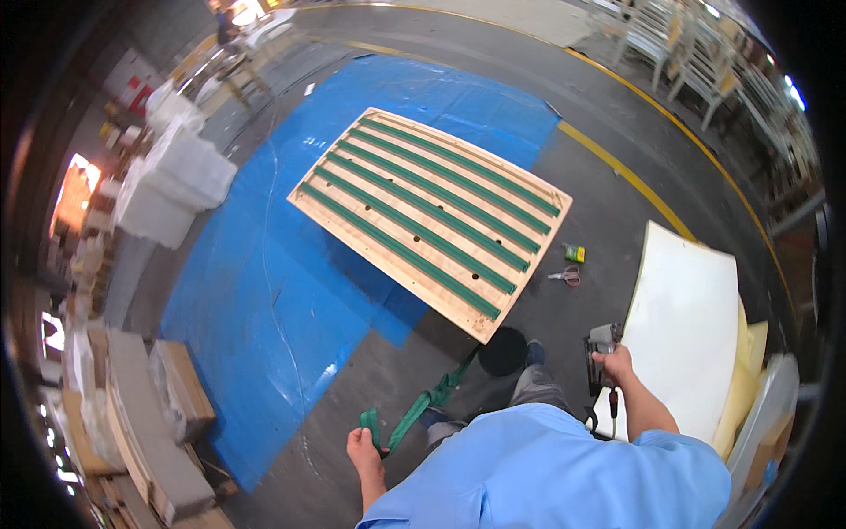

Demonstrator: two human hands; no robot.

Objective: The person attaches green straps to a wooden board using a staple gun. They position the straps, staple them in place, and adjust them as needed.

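Panel [432, 251]: 1 | straps across [401, 252]: seemingly 5 | held: 1 band [423, 406], 1 stapler [605, 335]

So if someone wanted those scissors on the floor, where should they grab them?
I'd take the scissors by the reddish handle loops, coming from above and the right: they seem to lie flat, with the blades pointing left, away from that side.

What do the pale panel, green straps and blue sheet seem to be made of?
Pale panel: probably bare wood; streaky tan surface. Green straps: likely matte woven fabric; one loose length folds softly. Blue sheet: probably plastic, glossy with reflections.
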